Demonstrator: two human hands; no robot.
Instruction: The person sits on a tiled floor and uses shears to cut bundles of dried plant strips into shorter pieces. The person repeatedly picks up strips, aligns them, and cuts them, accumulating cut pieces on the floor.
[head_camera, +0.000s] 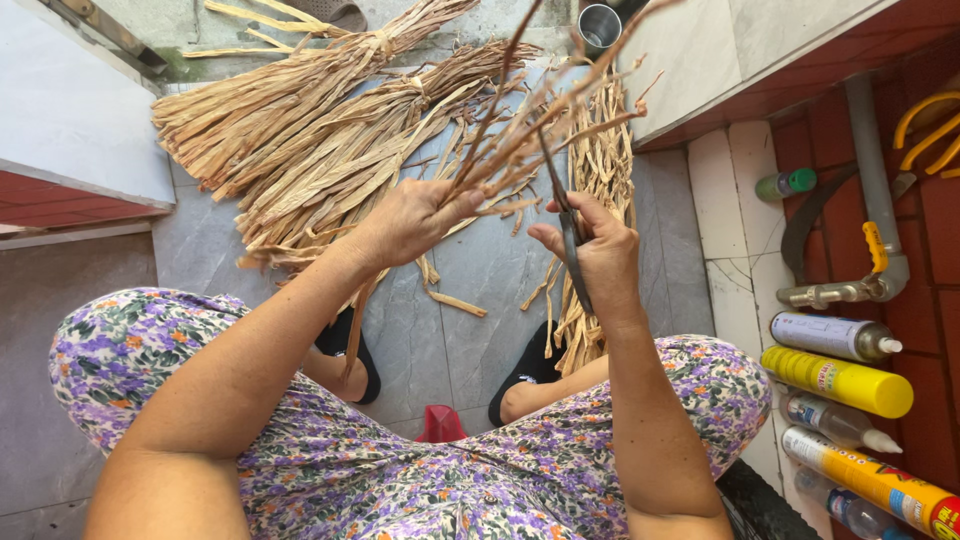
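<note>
- My left hand (415, 218) is clenched around a bunch of dry, tan, strap-like plant strips (520, 140), gripping them near their lower ends so they fan up and away from me.
- My right hand (590, 250) is wrapped around a pair of dark metal scissors (568, 225), whose blades point up into the bunch I hold.
- I see the two hands close together above the grey stone floor (440, 330), between my knees in purple flowered fabric (140, 350).
- Two tied bundles of the same tan strips (300, 130) lie on the floor beyond my left hand, and a looser heap of strips (600, 170) lies beyond my right hand.
- Short cut pieces (455, 300) lie scattered on the floor below the hands.
- To my right, several spray cans, one of them yellow (840, 382), lie in a row beside a grey pipe (875, 180).
- A metal cup (598, 25) stands at the far edge.
</note>
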